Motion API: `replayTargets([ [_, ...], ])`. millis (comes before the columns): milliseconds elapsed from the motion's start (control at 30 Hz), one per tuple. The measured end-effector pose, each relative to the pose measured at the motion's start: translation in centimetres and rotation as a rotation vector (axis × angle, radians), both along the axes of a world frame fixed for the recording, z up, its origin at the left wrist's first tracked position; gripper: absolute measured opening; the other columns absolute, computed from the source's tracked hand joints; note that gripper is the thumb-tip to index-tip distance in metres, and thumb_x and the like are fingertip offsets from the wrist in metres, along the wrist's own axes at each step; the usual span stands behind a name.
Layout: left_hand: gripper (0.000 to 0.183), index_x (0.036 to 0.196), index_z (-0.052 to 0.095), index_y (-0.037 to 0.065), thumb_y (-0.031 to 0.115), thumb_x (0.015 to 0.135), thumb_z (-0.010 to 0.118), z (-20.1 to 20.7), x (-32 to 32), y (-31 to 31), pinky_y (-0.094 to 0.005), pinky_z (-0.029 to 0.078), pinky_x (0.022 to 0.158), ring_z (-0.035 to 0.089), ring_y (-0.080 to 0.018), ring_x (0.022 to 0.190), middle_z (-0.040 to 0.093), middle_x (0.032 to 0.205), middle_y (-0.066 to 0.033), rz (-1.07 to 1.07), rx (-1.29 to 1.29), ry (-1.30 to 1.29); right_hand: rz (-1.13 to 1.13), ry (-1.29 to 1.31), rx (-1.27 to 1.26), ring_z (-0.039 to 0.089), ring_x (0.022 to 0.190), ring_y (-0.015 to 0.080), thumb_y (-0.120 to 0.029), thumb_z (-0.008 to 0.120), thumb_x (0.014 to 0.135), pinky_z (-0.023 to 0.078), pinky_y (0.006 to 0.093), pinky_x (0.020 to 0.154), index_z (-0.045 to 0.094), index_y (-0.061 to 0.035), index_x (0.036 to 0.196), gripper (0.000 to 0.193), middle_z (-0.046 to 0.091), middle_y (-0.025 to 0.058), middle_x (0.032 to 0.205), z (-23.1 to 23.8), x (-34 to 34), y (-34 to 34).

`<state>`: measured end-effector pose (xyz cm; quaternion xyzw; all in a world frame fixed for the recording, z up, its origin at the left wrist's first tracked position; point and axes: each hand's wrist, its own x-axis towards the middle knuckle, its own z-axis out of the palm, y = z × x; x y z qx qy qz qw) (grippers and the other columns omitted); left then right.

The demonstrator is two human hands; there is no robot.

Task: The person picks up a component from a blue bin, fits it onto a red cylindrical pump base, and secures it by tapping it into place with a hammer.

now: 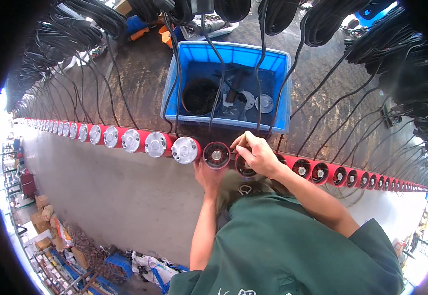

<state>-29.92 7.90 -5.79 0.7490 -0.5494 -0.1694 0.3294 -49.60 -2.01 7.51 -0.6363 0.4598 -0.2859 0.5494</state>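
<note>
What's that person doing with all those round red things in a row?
A person in a green shirt works at a long row of red round units lying side by side, each with a black cable. The right hand rests its fingers on one open unit, and the left hand reaches up under the open unit next to it. Units to the left wear silver caps; those to the right are open. A blue bin behind holds parts.

Two round red motor housings with open dark ends lie side by side just below the blue plastic crate [273, 61]: one uncovered [217, 155], its silver hub showing, the other [245, 167] half hidden under fingers.
</note>
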Motion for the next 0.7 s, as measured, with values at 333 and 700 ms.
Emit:
replayTargets([
  [333,0.078,0.137,0.068,0.008,0.038,0.07,0.096,-1.2,0.5,0.4,-0.052,0.051,0.108,0.062,-0.0415,0.13,0.072,0.137,-0.0138,-0.041,-0.057,-0.014,0.011,0.137,-0.371,0.075,0.096,0.0239,-0.006,0.088,0.085,0.06,0.0356,0.084,0.073,0.0026,0.099,0.021,0.079,0.0117,0.109,2.0,-0.4,-0.9],
  [700,0.062,0.13,0.065,0.003,0.02,0.077,0.092,0.4,0.4,2.2,-0.0496,0.052,0.102,0.065,-0.0411,0.117,0.07,0.119,-0.0174,0.091,0.007,0.182,0.41,0.278,-0.751,0.072,0.102,0.0289,-0.015,0.086,0.081,0.057,0.0403,0.093,0.07,-0.0068,0.119,0.042,0.076,0.0079,0.111,1.2,4.1,-1.6],
])
